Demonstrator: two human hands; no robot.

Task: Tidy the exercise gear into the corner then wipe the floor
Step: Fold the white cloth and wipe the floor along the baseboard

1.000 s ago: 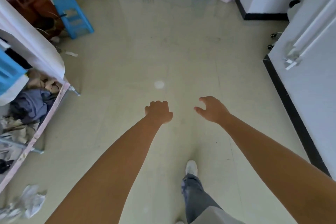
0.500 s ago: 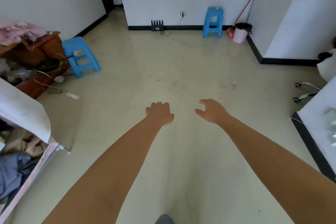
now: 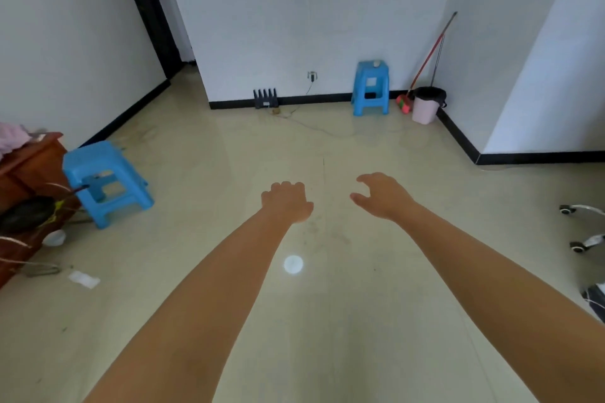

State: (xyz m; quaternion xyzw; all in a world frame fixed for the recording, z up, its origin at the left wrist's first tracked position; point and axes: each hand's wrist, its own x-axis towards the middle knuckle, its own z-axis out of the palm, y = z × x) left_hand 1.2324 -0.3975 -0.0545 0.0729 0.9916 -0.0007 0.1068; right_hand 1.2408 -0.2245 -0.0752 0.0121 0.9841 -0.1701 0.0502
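Note:
Both my bare arms reach forward over the glossy beige floor (image 3: 343,321). My left hand (image 3: 288,203) is seen from the back, its fingers curled under, and it holds nothing. Just to its right, my right hand (image 3: 383,196) hangs with loosely bent fingers and the thumb apart, also holding nothing. In the far right corner a red-handled broom (image 3: 425,59) and a thin pole lean on the wall beside a pink bin (image 3: 425,106). No exercise gear is plainly recognisable.
One blue stool (image 3: 106,180) stands at the left by a brown cabinet (image 3: 23,180); another blue stool (image 3: 371,87) is at the far wall. A black ribbed device (image 3: 265,98) with a cable sits by the skirting. Chair casters (image 3: 576,229) show at right. A paper scrap (image 3: 83,279) lies at left.
The view has tilted up and moved forward, showing the far wall and corner. Both hands stay out in front; the right fingers have spread slightly.

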